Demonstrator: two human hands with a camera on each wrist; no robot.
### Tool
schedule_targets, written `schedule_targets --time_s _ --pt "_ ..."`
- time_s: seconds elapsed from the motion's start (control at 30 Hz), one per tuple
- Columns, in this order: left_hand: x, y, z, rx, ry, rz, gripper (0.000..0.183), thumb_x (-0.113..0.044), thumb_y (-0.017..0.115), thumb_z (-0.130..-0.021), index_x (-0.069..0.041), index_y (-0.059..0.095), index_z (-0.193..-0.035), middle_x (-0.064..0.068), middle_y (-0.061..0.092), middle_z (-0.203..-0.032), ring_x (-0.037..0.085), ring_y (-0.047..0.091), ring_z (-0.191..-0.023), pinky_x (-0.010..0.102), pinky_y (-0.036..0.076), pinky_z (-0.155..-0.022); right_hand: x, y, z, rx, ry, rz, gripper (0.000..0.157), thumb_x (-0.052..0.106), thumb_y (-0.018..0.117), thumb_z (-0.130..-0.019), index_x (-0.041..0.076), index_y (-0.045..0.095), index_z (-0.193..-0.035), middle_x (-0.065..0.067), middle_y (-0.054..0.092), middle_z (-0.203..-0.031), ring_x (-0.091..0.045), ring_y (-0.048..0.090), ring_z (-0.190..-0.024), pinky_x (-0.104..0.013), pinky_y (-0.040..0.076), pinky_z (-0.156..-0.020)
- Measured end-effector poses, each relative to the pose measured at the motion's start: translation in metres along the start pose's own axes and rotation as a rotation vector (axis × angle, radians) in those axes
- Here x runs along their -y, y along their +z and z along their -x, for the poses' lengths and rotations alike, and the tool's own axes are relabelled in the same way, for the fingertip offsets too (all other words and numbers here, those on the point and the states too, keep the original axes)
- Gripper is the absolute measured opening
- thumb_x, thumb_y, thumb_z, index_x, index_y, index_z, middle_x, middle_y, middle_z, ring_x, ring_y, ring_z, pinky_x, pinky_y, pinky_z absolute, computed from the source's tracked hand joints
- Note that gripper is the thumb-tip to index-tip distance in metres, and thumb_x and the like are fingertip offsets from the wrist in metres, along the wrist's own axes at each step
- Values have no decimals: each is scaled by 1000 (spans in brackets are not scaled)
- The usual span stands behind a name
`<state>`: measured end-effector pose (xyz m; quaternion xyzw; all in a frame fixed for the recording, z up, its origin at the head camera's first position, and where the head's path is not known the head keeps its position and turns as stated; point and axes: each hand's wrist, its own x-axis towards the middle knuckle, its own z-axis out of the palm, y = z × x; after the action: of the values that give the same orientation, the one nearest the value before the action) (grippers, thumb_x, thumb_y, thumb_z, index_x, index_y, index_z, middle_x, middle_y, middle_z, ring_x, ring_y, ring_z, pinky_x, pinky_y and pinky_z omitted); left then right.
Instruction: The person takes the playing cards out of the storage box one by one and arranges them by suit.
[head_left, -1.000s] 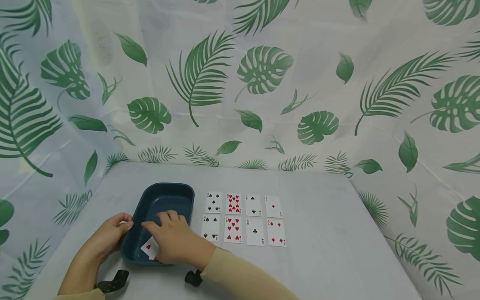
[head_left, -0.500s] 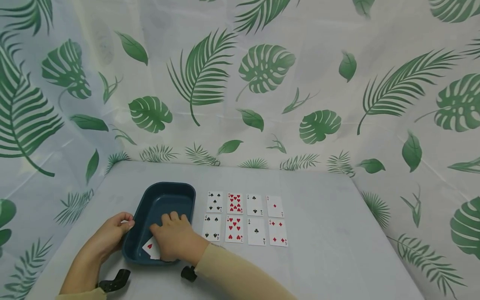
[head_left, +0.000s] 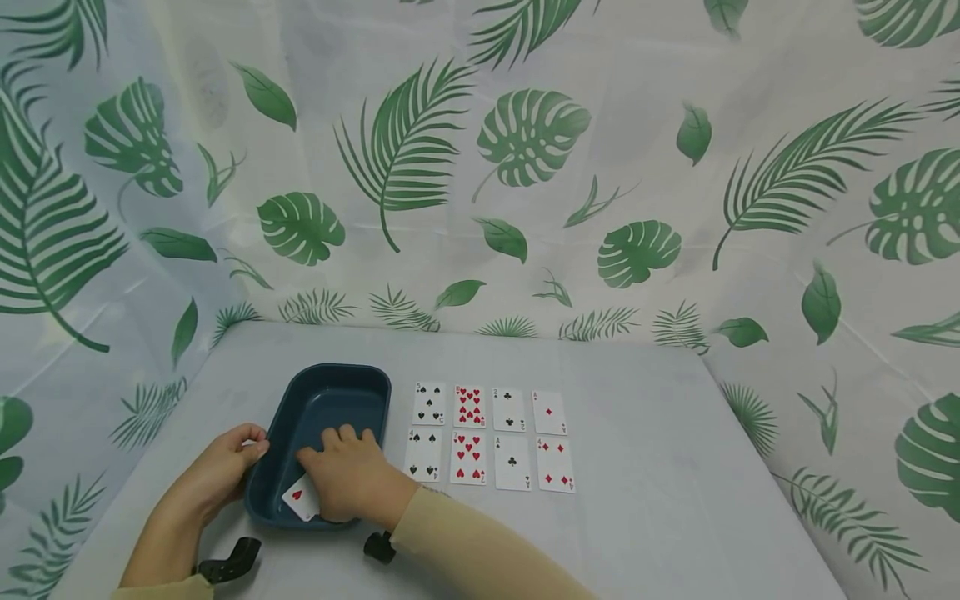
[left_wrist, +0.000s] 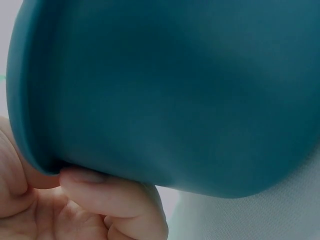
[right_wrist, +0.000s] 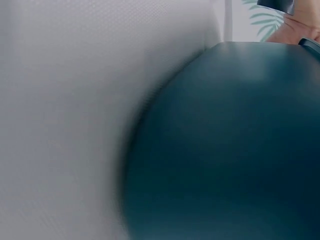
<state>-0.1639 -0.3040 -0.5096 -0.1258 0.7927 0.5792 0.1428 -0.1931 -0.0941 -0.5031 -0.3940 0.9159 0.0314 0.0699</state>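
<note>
A dark blue tray (head_left: 322, 400) stands at the left of the table. My left hand (head_left: 225, 462) grips its left rim; the left wrist view shows a bent finger (left_wrist: 115, 197) against the wall below the lip. Inside the near end, my right hand (head_left: 352, 475) reaches down over a playing card (head_left: 298, 497) bearing a red heart. That hand partly covers the card, and its fingertips are hidden, so any hold is unseen. The right wrist view has only the outer wall of the tray (right_wrist: 225, 150) up close and part of the left hand (right_wrist: 302, 25).
Right of the tray, several face-up cards lie in two rows, among them the five of spades (head_left: 429, 403), seven of hearts (head_left: 468, 458) and four of diamonds (head_left: 555, 464). Black wrist fittings (head_left: 232, 562) show near the tray. A leaf-print sheet (head_left: 480, 167) surrounds the table.
My right hand has lowered and drawn in over the card, its fingers more bent than a second ago. The visible card has shifted slightly; the left hand stays on the rim.
</note>
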Motion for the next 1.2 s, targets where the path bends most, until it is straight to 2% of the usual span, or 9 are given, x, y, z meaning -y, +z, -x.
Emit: schedule_targets --time_s 0.23,0.47,0.8,0.97,1.2 --pt "0 -1 1 8 6 3 15 -10 38 -115 2 45 -120 1 66 -83 16 66 -76 38 57 -69 1 -1 2 -31 10 13 82 66 82 -85 40 50 -155 4 59 -138 -15 52 -122 -40 48 -95" --pt "-1 0 -2 -6 -8 -9 17 -11 36 -116 2 46 -120 1 64 -84 17 65 -77 37 55 -69 0 0 1 -29 8 4 77 58 86 -83 38 55 -151 4 62 -136 -15 53 -116 -40 49 -94" --pt "1 -1 -3 -10 -19 -21 19 -12 35 -116 3 46 -121 1 64 -86 17 65 -78 37 55 -70 1 0 0 -20 -3 -16 77 54 87 -85 40 54 -152 4 61 -137 -16 56 -116 -39 51 -94" --pt "0 0 -2 -6 -10 -20 18 -12 36 -116 2 46 -121 1 64 -85 17 65 -78 37 56 -69 0 2 0 -53 -2 -19 79 51 88 -83 41 52 -153 3 61 -136 -16 55 -116 -39 50 -94" --pt "0 0 0 -5 -3 -19 16 -9 36 -115 3 46 -119 0 61 -83 15 63 -75 36 55 -67 -4 8 1 -142 3 -48 89 52 86 -85 45 40 -161 7 52 -148 -18 49 -130 -40 47 -104"
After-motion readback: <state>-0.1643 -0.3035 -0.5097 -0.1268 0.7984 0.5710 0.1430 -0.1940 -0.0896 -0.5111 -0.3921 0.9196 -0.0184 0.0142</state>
